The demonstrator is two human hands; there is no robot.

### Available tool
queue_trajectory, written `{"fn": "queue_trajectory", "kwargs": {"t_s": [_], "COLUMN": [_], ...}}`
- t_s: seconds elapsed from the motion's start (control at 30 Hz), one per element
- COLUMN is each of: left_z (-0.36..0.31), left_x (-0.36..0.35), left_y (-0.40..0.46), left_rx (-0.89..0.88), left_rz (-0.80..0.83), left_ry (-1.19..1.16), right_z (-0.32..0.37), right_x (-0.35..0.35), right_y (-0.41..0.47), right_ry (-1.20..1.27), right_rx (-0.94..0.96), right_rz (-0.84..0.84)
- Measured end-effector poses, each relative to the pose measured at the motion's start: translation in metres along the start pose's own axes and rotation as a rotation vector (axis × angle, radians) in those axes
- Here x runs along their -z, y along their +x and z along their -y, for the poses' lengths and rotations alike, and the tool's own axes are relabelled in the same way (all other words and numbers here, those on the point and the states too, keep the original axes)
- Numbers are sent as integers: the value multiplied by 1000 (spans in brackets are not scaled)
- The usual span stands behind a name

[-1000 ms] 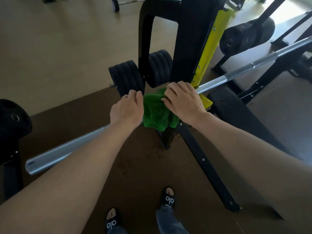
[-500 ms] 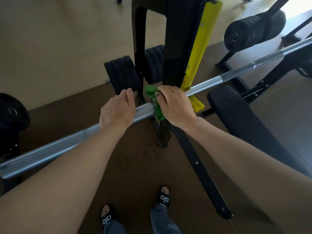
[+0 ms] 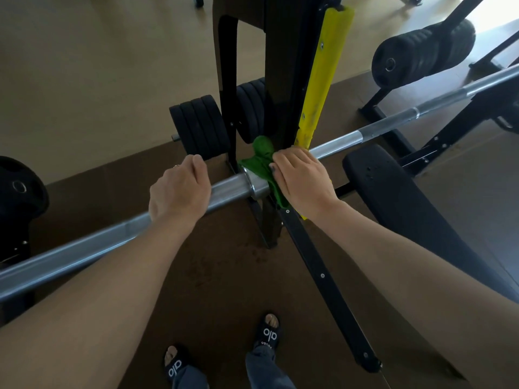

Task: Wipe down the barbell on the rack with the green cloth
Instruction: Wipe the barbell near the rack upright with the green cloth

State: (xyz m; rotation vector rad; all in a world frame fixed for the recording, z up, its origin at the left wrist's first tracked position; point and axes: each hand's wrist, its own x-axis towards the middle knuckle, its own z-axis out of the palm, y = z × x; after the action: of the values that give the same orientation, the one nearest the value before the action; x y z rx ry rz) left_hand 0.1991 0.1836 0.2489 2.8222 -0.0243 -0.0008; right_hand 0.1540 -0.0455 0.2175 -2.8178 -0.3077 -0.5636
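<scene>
A long silver barbell (image 3: 92,248) lies across the rack, running from lower left to upper right. My left hand (image 3: 179,192) is wrapped over its thick sleeve, just left of the collar. My right hand (image 3: 303,181) presses the green cloth (image 3: 262,161) onto the bar right of the collar, beside the black and yellow rack upright (image 3: 320,88). The cloth bunches up behind the bar and hangs a little below my fingers.
A black padded bench (image 3: 398,203) sits under the bar to the right. Black weight plates (image 3: 199,127) are stored on pegs behind the upright, more at far left (image 3: 19,189) and upper right (image 3: 421,51). The rack's black brace (image 3: 323,276) slants down toward my sandalled feet.
My right hand has slid the cloth along the bar toward the upright, baring the collar and sleeve between my hands. My left hand stays gripping the sleeve.
</scene>
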Motion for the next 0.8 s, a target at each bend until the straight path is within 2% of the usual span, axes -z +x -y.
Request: {"fn": "queue_trajectory", "kwargs": {"t_s": [0.1,0.2,0.37,0.43,0.57,0.7,0.8], "left_z": [0,-1,1,2,3,2,1], "left_x": [-2,-3,-3,-4,-5,-5,-4], "left_y": [0,-1,-2,-2,-1,-2,-1], "left_rx": [-16,-61,-69,-92,-110,-139,-153], "left_rz": [-14,-15,-12,-24,-44,-29,-3], "left_ry": [23,28,20,18,14,27,-12], "right_z": [-2,1,24,13,-3,5,11], "right_x": [10,17,12,18,32,27,21], "right_y": [-9,-14,-16,-16,-6,15,13], "right_ry": [10,141,208,150,-100,-137,-195], "right_rx": [22,-10,-19,-18,103,72,86], "right_rz": [29,10,113,224,414,503,488]}}
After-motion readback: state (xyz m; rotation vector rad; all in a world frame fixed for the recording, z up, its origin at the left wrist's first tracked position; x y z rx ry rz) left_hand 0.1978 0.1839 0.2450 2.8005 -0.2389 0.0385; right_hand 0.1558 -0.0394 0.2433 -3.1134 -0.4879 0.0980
